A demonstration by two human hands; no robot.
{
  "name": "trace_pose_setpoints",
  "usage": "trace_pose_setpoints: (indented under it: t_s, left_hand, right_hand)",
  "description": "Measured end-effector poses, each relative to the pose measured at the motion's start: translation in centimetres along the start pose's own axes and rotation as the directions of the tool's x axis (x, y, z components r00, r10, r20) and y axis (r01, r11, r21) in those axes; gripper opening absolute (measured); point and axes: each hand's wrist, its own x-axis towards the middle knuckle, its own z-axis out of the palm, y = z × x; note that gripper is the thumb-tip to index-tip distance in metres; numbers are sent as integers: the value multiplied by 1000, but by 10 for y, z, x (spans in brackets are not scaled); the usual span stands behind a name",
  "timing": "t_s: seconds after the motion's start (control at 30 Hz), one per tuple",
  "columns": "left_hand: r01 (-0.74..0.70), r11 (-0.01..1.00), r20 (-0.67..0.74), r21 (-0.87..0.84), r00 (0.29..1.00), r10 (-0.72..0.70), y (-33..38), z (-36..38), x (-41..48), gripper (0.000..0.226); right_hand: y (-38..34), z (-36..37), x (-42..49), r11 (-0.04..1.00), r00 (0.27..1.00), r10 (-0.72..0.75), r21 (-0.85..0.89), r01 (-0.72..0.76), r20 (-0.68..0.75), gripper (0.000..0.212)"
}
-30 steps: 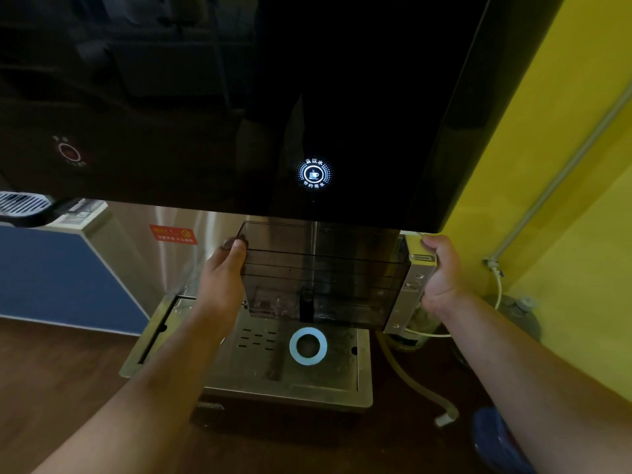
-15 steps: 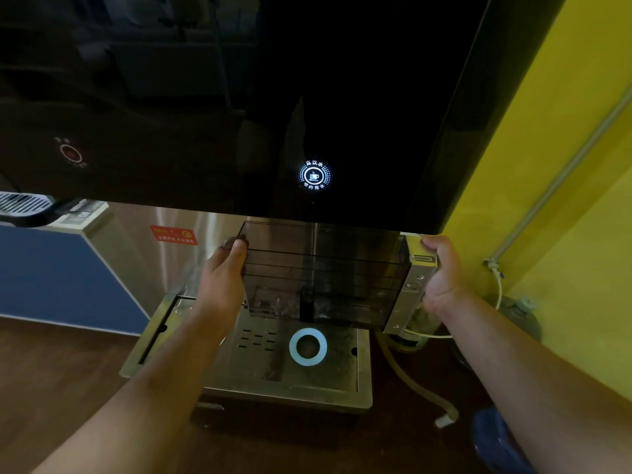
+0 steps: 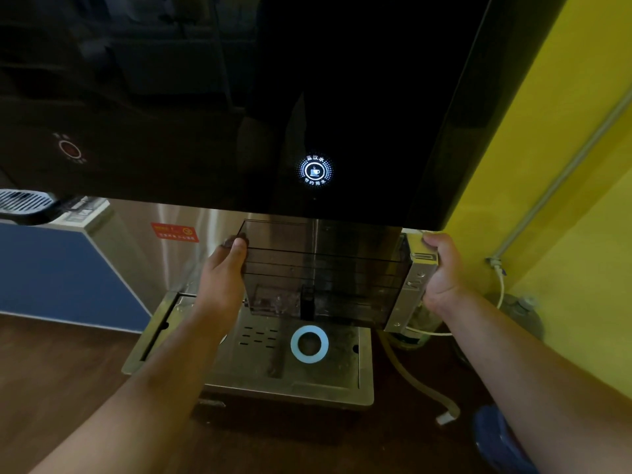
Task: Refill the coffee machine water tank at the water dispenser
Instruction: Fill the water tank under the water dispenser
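I have both hands clamped on the water tank (image 3: 321,268): left hand (image 3: 222,271) on its left end, right hand (image 3: 441,268) on the silver right end. It hangs under the black dispenser (image 3: 239,97), above the drip tray (image 3: 260,367); water inside looks low, I think.

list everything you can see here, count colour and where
water tank: 1, smoky clear, held under the dispenser
water dispenser: 1, glossy black, fills the top
lit button: 1, white-blue, on the dispenser front
drip tray: 1, steel, below the tank
ring: 1, pale blue, on the tray
warning sticker: 1, red, steel panel at left
wall: 1, yellow, right
pipe: 1, grey, on the wall
left hand: grip on the tank's left end
right hand: grip on its right end
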Motion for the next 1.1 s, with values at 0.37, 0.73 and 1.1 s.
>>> trace_pose_setpoints:
  t_s: [0.37,0.73,1.1]
  left_hand:
    - [-10,1000,4,6,1000,9,-3,-2,3,27]
    - [-25,999,10,21,1000,24,-4,-1,5,29]
    - [-8,1000,11,17,1000,8,-9,-3,9,30]
  right_hand:
    - [1,0,3,1000,1000,-3,-5,3,19,34]
    - [0,-2,5,1000,999,-1,-21,2,36,38]
    - [-1,1,2,1000,999,5,2,-5,31,36]
